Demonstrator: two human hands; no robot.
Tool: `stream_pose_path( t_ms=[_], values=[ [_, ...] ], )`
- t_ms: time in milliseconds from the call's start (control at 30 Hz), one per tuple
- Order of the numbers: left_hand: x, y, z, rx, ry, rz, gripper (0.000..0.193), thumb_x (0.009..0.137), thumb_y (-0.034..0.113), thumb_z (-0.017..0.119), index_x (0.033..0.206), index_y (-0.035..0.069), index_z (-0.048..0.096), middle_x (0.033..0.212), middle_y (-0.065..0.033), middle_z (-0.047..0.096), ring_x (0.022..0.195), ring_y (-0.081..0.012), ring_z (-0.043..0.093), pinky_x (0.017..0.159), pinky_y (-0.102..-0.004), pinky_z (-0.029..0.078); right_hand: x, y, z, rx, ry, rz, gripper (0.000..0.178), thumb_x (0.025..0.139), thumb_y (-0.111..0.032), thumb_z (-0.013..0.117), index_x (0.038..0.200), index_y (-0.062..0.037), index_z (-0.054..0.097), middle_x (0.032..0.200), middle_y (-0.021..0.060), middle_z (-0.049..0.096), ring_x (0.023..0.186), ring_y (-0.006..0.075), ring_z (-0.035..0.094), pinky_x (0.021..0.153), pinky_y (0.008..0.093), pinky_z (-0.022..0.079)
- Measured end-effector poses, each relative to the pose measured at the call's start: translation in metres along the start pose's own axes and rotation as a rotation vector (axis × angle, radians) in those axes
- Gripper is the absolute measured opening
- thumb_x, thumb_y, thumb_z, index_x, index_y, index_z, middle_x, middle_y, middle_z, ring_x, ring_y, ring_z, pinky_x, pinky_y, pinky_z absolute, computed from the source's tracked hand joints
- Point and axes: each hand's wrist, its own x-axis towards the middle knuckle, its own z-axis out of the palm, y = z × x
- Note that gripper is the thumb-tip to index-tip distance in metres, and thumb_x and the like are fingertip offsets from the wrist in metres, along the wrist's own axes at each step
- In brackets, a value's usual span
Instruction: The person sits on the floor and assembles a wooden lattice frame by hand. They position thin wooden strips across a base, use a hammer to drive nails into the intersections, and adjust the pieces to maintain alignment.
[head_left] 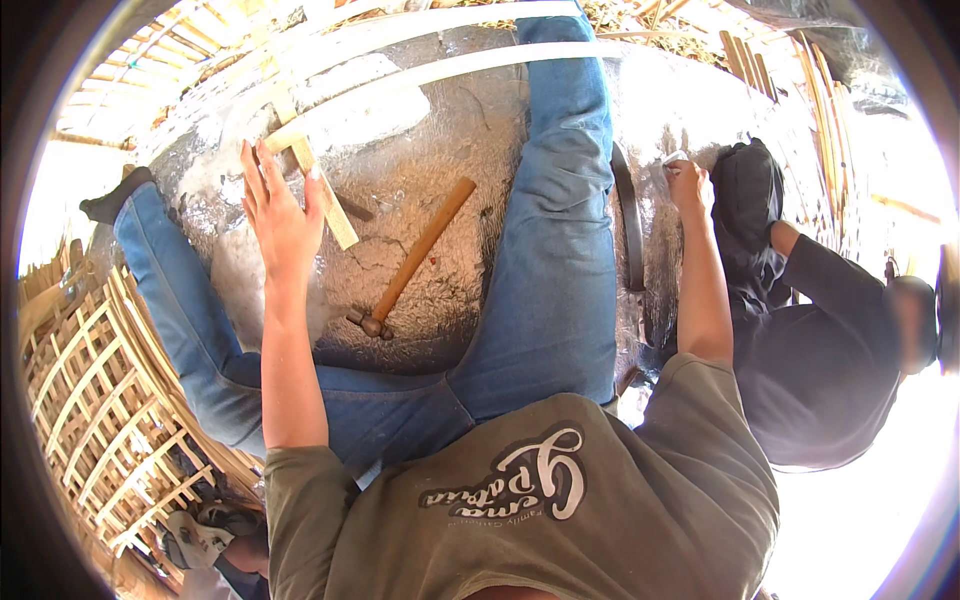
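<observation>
My left hand [279, 215] is at the left, fingers stretched out, against the corner where pale wood or bamboo strips [322, 195] meet. Long, thin pale strips [450, 68] arc from that corner across my raised leg. My right hand [690, 186] reaches out to the right, its fingers closed on a small whitish thing [672, 160], perhaps clear plastic. Between my legs lies a hammer [425, 245] with a wooden handle, its metal head toward me. A dark, curved, flat strip [628, 215] lies just right of my leg.
Close by on the right sits a person in dark clothing [820, 350]. Woven bamboo lattice [100, 390] stands at the left, with another person's shoe [195, 540] below it. Upright bamboo slats [825, 130] stand at the far right. The ground [400, 170] is dark and uneven.
</observation>
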Motion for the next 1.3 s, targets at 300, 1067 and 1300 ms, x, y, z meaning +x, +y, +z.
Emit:
stream_pose_path(
  t_ms=[300, 1067, 1300],
  values=[
    [0.001, -0.001, 0.002, -0.007, -0.002, 0.005, 0.075, 0.098, 0.025, 0.062, 0.157, -0.001, 0.025, 0.164, -0.0223, 0.023, 0.145, -0.042, 0.035, 0.117, -0.0515, 0.031, 0.008, 0.009, 0.01, -0.053, -0.003, -0.035, 0.019, 0.088, -0.024, 0.071, 0.106, -0.0198, 0.077, 0.105, 0.0139, 0.075, 0.098, 0.0344, 0.072, 0.087, 0.0428, 0.058],
    [0.0, 0.0, 0.002, -0.015, -0.031, -0.047, 0.074, 0.1, 0.032, 0.061, 0.158, 0.0, 0.026, 0.165, -0.0204, 0.021, 0.144, -0.0447, 0.035, 0.117, -0.0515, 0.032, 0.0, -0.007, -0.014, -0.1, 0.025, -0.116, 0.013, 0.082, -0.019, 0.077, 0.094, -0.0127, 0.074, 0.094, 0.0135, 0.074, 0.086, 0.0347, 0.072, 0.078, 0.0437, 0.057],
    [0.001, -0.001, 0.001, -0.017, -0.006, -0.014, 0.075, 0.098, 0.03, 0.062, 0.157, -0.001, 0.027, 0.164, -0.0214, 0.023, 0.144, -0.0414, 0.037, 0.115, -0.0538, 0.032, 0.004, 0.009, -0.005, 0.029, 0.036, -0.089, 0.013, 0.081, -0.013, 0.077, 0.091, -0.0064, 0.071, 0.085, 0.0136, 0.074, 0.078, 0.0289, 0.074, 0.071, 0.0412, 0.057]
  ],
)
